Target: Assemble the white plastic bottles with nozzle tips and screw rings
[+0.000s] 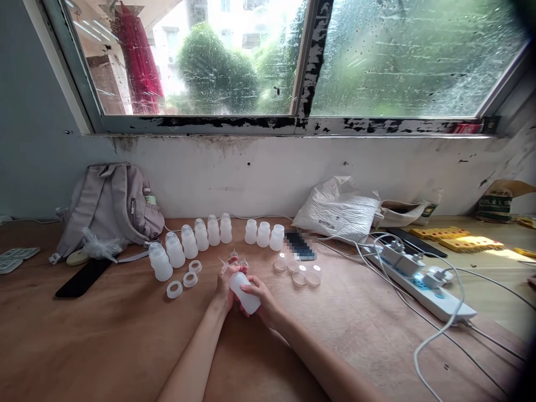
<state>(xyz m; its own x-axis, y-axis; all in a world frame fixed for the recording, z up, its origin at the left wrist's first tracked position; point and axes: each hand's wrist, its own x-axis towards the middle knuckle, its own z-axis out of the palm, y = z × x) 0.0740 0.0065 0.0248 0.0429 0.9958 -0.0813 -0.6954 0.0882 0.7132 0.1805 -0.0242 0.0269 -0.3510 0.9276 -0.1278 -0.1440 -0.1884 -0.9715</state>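
A frosted white baby bottle [246, 295] lies tilted between my two hands, its lower end towards me. My left hand [225, 287] is closed around its left side, and my right hand [263, 298] grips it from the right. Just beyond my fingers are several small clear teats [233, 257]; whether my left fingers touch one is hard to make out. To the left stands a slanting row of capped bottles [175, 251], with three white rings [175, 289] in front. Three open bottles [263, 234] stand further back, and several clear round caps [298, 277] lie to the right.
A grey backpack [109, 206] and a black phone [84, 278] lie at left. Behind right is a silver mailing bag [337, 209]. A white power strip [422, 285] with loose cables crosses the table's right side. Yellow pieces [471, 244] lie beyond it.
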